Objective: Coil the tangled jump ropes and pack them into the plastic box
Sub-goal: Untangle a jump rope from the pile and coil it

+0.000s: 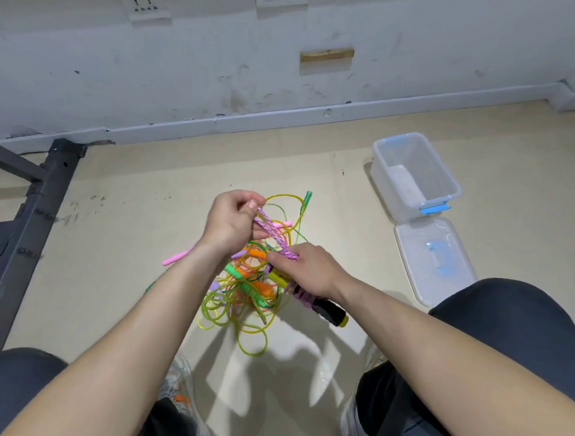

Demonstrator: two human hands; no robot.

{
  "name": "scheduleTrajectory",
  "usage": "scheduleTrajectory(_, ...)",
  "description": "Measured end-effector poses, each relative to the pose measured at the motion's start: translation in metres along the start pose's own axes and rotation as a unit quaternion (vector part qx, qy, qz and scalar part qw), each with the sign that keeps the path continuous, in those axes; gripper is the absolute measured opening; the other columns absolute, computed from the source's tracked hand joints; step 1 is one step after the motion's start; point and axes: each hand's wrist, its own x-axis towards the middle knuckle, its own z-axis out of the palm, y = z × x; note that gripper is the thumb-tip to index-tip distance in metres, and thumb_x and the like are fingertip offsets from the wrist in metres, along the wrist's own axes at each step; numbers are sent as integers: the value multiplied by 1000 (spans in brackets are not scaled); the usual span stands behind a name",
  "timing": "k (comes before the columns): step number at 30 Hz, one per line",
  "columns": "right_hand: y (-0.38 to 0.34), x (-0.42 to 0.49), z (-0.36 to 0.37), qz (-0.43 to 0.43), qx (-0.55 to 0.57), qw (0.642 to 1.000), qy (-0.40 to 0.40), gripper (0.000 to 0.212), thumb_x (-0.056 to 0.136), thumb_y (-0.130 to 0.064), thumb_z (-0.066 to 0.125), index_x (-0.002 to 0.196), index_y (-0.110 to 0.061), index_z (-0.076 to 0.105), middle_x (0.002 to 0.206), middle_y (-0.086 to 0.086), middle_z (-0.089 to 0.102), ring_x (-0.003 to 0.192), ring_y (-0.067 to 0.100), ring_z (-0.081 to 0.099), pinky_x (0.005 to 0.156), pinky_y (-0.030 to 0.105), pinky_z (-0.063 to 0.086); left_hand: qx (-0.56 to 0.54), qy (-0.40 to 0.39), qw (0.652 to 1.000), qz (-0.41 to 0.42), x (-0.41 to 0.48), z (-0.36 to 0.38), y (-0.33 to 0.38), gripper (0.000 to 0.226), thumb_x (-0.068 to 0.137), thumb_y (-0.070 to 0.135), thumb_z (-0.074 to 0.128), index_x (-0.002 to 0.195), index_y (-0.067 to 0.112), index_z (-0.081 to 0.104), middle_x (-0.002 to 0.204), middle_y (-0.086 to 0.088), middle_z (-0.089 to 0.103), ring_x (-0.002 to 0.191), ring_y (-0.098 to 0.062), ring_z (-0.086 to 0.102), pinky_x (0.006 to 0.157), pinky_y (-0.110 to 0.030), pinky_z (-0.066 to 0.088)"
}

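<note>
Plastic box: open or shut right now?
Open. The plastic box stands lidless; its lid lies flat on the floor beside it, on the near side. No rope shows inside.

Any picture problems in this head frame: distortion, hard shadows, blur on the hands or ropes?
Head view: the baseboard curves, a wide-angle bend. Head view: overlapping arm shadows fall on the floor near the rope pile, with bright patches between. Head view: left hand and right hand look slightly soft, yet the purple rope they hold reads clearly; little glare on the plastic box.
</note>
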Motion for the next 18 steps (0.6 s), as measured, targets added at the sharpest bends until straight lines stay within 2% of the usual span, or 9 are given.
scheduleTrajectory(2,2,2,-6,9,23,1000,-4,54,89,-70,50,66,-23,61,52,-9,55,57,15,54,62,33,43,-13,15,1000,4,9,10,0,22,107,5,41,98,7,60,79,-6,48,44,-8,61,50,-20,56)
scheduleTrajectory(3,5,4,-13,14,40,999,-5,51,89,-69,52,66,-25,63,52,-12,55,57,12,53,62,33,42,-21,18,1000,9,14,18,3,22,107,6,41,96,8,61,79,-7,48,46,-12,61,51,-21,57)
scheduleTrajectory(5,12,11,-32,6,108,994,-7,32,88,-60,62,78,-32,72,62,-12,63,63,12,58,70,35,48,-41,18,999,23,30,35,15,21,107,6,42,98,8,61,82,-7,51,52,-19,62,53,-23,59)
scheduleTrajectory(7,21,25,-58,-3,147,989,11,16,81,-48,72,84,-33,70,75,-2,71,69,21,65,78,43,54,-70,26,996,41,53,53,34,19,107,7,42,103,6,61,85,-7,52,50,-15,64,55,-24,60)
scheduleTrajectory(9,31,43,-89,11,132,990,58,40,68,-53,74,99,-30,63,89,0,74,81,23,71,84,48,57,-109,27,993,46,79,73,57,19,107,7,42,104,5,61,87,-7,54,46,-8,63,56,-24,60)
scheduleTrajectory(11,43,59,-123,37,117,990,72,60,62,-61,74,107,-24,63,92,1,75,83,20,73,85,45,58,-147,10,989,34,103,96,75,18,107,6,43,104,5,61,89,-7,56,49,-9,63,57,-24,60)
scheduleTrajectory(14,70,78,-177,82,102,991,33,53,78,-56,74,100,-9,71,91,9,77,72,18,69,81,36,57,-171,-26,985,16,138,135,90,17,105,5,46,100,7,62,90,-7,56,60,-18,62,60,-24,61)
scheduleTrajectory(16,98,90,-211,107,110,988,6,43,84,-52,75,94,-10,70,84,6,73,70,18,65,75,31,54,-166,-47,985,20,161,167,92,17,104,3,48,99,6,63,88,-6,55,67,-19,63,63,-23,61)
scheduleTrajectory(18,134,108,-239,131,89,987,8,41,79,-54,78,88,-16,63,77,2,67,68,20,62,71,30,52,-135,-67,988,32,186,205,87,15,103,2,49,102,5,63,82,-4,56,69,-13,62,65,-21,59)
